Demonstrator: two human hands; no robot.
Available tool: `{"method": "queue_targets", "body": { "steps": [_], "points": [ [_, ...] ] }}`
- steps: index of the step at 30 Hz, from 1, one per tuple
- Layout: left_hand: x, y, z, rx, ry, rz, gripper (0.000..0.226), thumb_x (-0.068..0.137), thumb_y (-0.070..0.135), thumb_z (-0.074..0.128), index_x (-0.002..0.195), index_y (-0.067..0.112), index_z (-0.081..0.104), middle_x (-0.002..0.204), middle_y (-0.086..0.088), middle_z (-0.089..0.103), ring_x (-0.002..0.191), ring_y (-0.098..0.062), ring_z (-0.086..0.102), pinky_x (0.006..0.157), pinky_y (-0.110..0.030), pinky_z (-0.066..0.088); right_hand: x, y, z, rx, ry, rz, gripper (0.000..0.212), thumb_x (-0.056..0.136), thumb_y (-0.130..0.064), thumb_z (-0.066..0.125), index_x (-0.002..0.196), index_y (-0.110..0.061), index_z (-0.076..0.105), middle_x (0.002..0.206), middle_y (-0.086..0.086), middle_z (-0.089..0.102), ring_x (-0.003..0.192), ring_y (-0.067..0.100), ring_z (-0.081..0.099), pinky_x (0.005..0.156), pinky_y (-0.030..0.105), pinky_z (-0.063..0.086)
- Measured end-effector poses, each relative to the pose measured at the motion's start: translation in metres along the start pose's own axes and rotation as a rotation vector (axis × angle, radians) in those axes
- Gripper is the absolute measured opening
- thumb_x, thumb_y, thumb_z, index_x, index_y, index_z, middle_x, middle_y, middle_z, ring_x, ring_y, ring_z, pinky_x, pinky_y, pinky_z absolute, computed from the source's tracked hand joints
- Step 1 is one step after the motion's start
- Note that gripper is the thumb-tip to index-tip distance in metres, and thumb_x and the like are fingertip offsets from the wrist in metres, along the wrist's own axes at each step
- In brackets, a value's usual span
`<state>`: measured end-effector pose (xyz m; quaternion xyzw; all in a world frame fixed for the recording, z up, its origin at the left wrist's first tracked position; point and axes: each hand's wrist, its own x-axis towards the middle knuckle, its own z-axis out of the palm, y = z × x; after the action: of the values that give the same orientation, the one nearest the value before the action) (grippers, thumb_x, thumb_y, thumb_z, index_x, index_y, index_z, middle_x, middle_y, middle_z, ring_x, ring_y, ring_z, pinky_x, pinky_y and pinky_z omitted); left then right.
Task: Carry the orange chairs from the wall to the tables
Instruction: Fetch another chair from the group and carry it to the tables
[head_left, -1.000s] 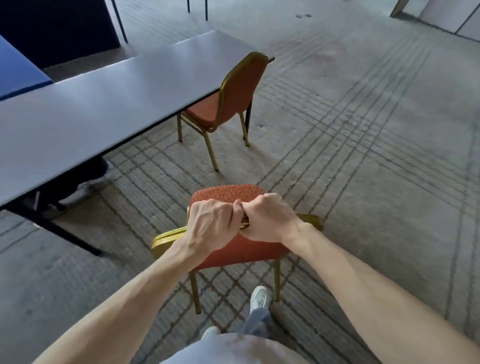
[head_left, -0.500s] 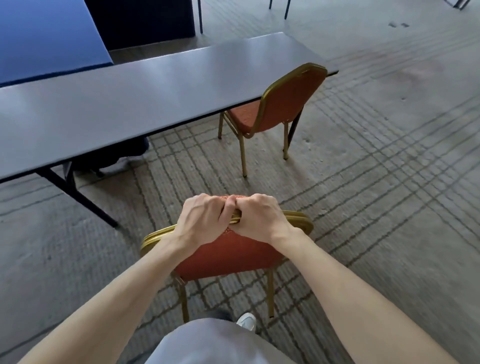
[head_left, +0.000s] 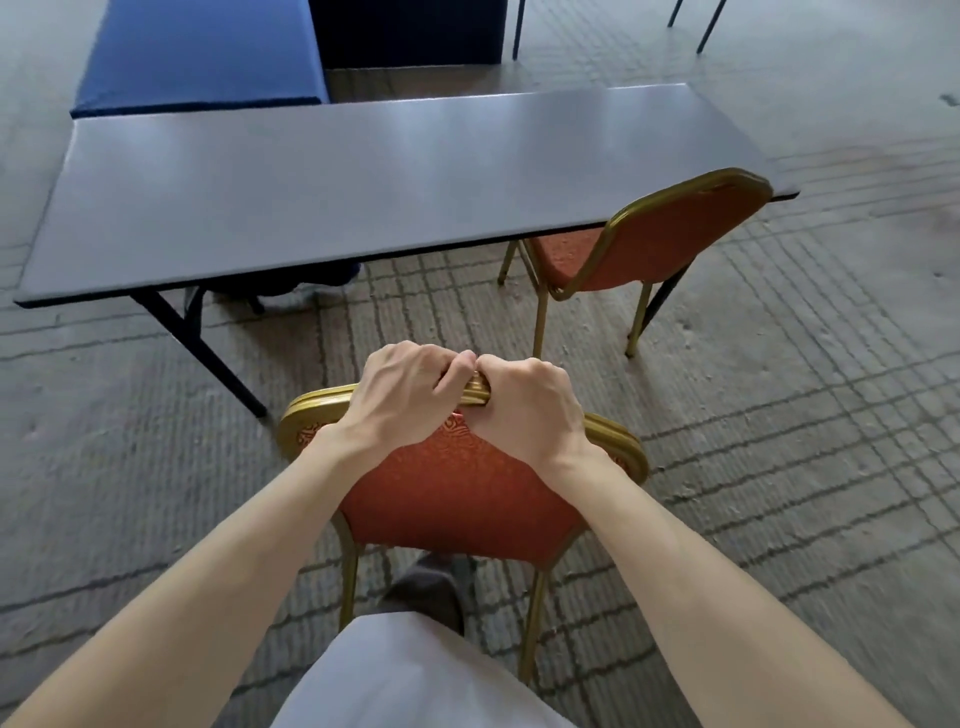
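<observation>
Both hands are on it: the left hand (head_left: 410, 397) and the right hand (head_left: 524, 410) sit side by side, knuckles touching, fingers curled over the gold top rail of the orange chair (head_left: 457, 499), clamped tight at the middle of the backrest. The chair's back faces the person and its seat points toward the long grey table (head_left: 363, 182), near the table's front edge but apart from it, on the patterned carpet (head_left: 779, 415). Whether its legs are touching the floor I cannot tell from here. Off to the right, a second orange chair (head_left: 660, 244) stands at the table's right end, its seat tucked partly under the top and its back turned at an angle. Beyond the grey table, on the far side, there's a blue-covered table (head_left: 202, 52) butted up against it. A dark shoe (head_left: 431, 587) shows under the held chair, between its rear legs, and the person's forearms are bare and stretched straight out.
</observation>
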<state>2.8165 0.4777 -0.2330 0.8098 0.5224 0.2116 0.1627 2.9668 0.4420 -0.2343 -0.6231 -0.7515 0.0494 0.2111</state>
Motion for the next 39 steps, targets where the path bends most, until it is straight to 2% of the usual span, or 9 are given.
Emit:
{"method": "queue_targets", "body": {
  "steps": [7,10,17,21,25,28,32,34,39],
  "points": [
    [0.09,-0.005,0.015,0.237,0.168,-0.065,0.051,0.097,0.037,0.035,0.05,0.021,0.047,0.046,0.006,0.045,0.045,-0.016,0.042,0.056,-0.029,0.027,0.087,0.04,-0.004,0.016,-0.076,0.049,0.012,0.082,-0.032,0.057,0.074,-0.022,0.057,0.061,-0.005,0.062,0.052,0.021,0.054,0.058,0.031,0.048],
    [0.125,-0.015,0.019,0.262,0.194,-0.047,0.054,0.097,0.036,0.036,0.048,0.019,0.048,0.043,0.007,0.041,0.041,-0.013,0.038,0.052,-0.027,0.024,0.122,0.057,-0.004,0.037,-0.143,0.011,0.013,0.083,-0.033,0.057,0.081,-0.021,0.058,0.068,-0.003,0.065,0.059,0.023,0.059,0.062,0.033,0.049],
    [0.209,-0.042,0.019,0.247,0.101,-0.032,0.055,0.099,0.036,0.032,0.046,0.023,0.038,0.046,0.005,0.042,0.047,-0.016,0.043,0.057,-0.03,0.034,0.209,0.086,0.003,0.051,-0.305,-0.021,0.02,0.082,-0.032,0.059,0.094,-0.018,0.067,0.078,-0.002,0.07,0.07,0.021,0.065,0.07,0.036,0.056],
    [0.245,-0.048,0.019,0.266,0.082,-0.002,0.053,0.1,0.036,0.032,0.055,0.021,0.054,0.055,0.001,0.059,0.052,-0.014,0.044,0.059,-0.029,0.036,0.243,0.1,0.003,0.047,-0.331,-0.02,0.02,0.082,-0.033,0.058,0.094,-0.02,0.067,0.077,-0.003,0.07,0.07,0.019,0.065,0.071,0.035,0.056],
    [0.266,-0.057,0.011,0.208,0.131,0.017,0.052,0.1,0.034,0.035,0.05,0.024,0.045,0.046,0.006,0.045,0.044,-0.013,0.043,0.055,-0.027,0.037,0.273,0.106,0.001,0.025,-0.298,-0.113,0.022,0.082,-0.034,0.058,0.097,-0.02,0.066,0.08,0.0,0.071,0.076,0.023,0.066,0.073,0.034,0.054],
    [0.276,-0.063,0.004,0.178,0.194,0.003,0.054,0.099,0.034,0.034,0.047,0.024,0.043,0.04,0.008,0.04,0.038,-0.008,0.039,0.049,-0.024,0.033,0.292,0.107,-0.002,-0.003,-0.207,-0.239,0.025,0.083,-0.031,0.06,0.102,-0.017,0.068,0.078,0.003,0.072,0.073,0.028,0.067,0.067,0.031,0.05],
    [0.282,-0.059,0.01,0.207,0.278,0.021,0.05,0.096,0.032,0.035,0.046,0.026,0.038,0.039,0.008,0.04,0.038,-0.01,0.034,0.048,-0.023,0.028,0.298,0.117,-0.002,-0.002,-0.122,-0.328,0.021,0.078,-0.024,0.065,0.094,-0.012,0.07,0.062,0.002,0.067,0.053,0.03,0.063,0.051,0.031,0.05],
    [0.284,-0.055,0.02,0.201,0.284,0.037,0.049,0.095,0.031,0.037,0.046,0.026,0.038,0.039,0.006,0.045,0.039,-0.011,0.033,0.048,-0.022,0.028,0.295,0.13,0.003,0.002,-0.152,-0.338,0.023,0.079,-0.028,0.06,0.092,-0.012,0.068,0.064,0.002,0.068,0.054,0.03,0.064,0.051,0.036,0.053],
    [0.282,-0.041,0.063,0.192,0.203,-0.014,0.056,0.097,0.033,0.035,0.045,0.02,0.051,0.041,0.006,0.049,0.039,-0.008,0.038,0.051,-0.024,0.038,0.28,0.169,0.015,0.021,-0.207,-0.408,0.016,0.084,-0.025,0.059,0.085,-0.011,0.066,0.06,-0.001,0.066,0.046,0.024,0.06,0.044,0.031,0.049]
  ]
}}
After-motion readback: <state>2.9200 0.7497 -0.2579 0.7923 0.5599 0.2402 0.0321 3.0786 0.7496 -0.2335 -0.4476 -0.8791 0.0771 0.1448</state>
